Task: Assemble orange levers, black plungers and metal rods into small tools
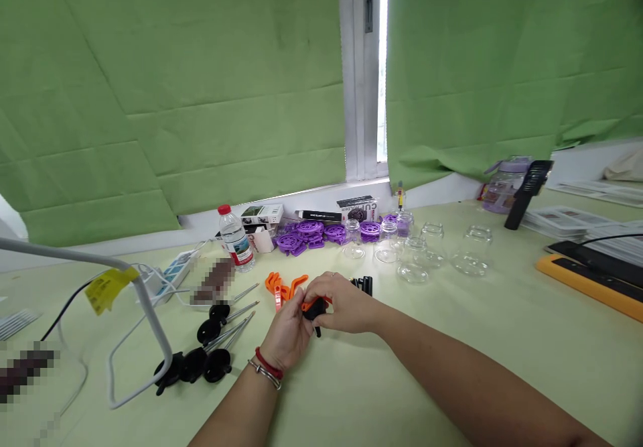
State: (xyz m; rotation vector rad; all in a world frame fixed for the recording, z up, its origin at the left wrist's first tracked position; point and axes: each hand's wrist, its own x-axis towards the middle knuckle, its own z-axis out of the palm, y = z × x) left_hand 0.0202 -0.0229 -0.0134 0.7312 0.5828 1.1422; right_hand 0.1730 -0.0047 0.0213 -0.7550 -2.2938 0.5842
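Both hands meet over the table's middle around a black part with an orange piece (315, 309). My left hand (291, 332), with a red band and a bangle at the wrist, is closed around its left side. From the right, my right hand (346, 305) pinches the same part, fingers bent over its top. Just behind them lie several orange pieces (281, 287). Black cylindrical pieces (366, 285) show behind the right hand. Several black round parts with metal rods (218, 364) rest to the left.
A water bottle (236, 240), purple discs (310, 232) and boxes stand at the back. Clear glass vessels (412, 263) are at the right rear, with a black brush (527, 196) beyond. A grey metal frame (151, 313) and cables stand at left; an orange-black device (593, 283) is far right.
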